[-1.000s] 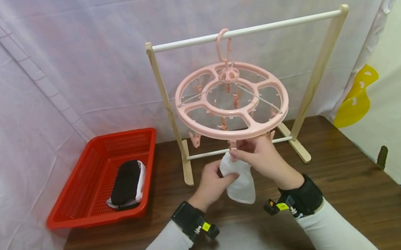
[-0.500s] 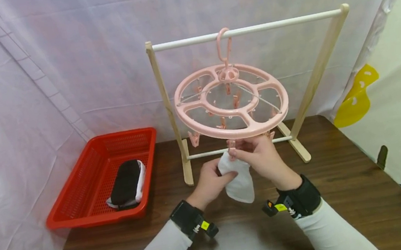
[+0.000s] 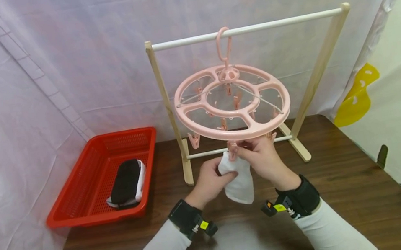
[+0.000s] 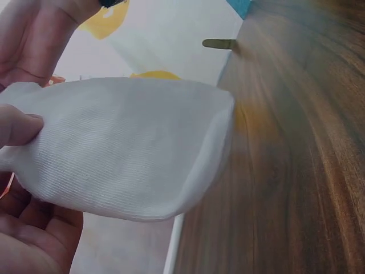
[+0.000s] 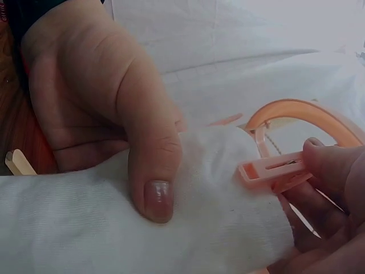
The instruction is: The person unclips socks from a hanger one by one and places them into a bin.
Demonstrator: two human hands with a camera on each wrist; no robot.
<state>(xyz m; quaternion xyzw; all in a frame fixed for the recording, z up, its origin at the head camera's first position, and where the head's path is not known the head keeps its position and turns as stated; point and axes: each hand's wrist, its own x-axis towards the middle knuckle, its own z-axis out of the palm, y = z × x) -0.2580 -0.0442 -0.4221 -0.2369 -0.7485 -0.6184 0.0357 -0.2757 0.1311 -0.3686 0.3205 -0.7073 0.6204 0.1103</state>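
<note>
A white sock (image 3: 240,181) hangs below the near rim of a round pink clip hanger (image 3: 195,128). My left hand (image 3: 208,183) pinches the sock near its upper edge, thumb in front and fingers behind, as the right wrist view also shows. My right hand (image 3: 267,160) pinches a pink clothespin (image 5: 268,169) between thumb and fingers, and the clothespin's end lies over the sock's top edge. Whether its jaws bite the fabric I cannot tell. In the left wrist view, the sock's rounded lower part (image 4: 131,148) hangs free of the fingers.
The hanger hooks over the white bar (image 3: 278,24) of a wooden stand, with several other clothespins dangling from it. At the left, a red basket (image 3: 60,215) holds folded black (image 3: 126,183) and white fabric items. A brown wood-grain table (image 3: 346,190) lies beneath.
Both hands shift very slightly left with the sock. My right thumb moves a little up along the clothespin, and more of the clothespin's lower end shows over the sock.
</note>
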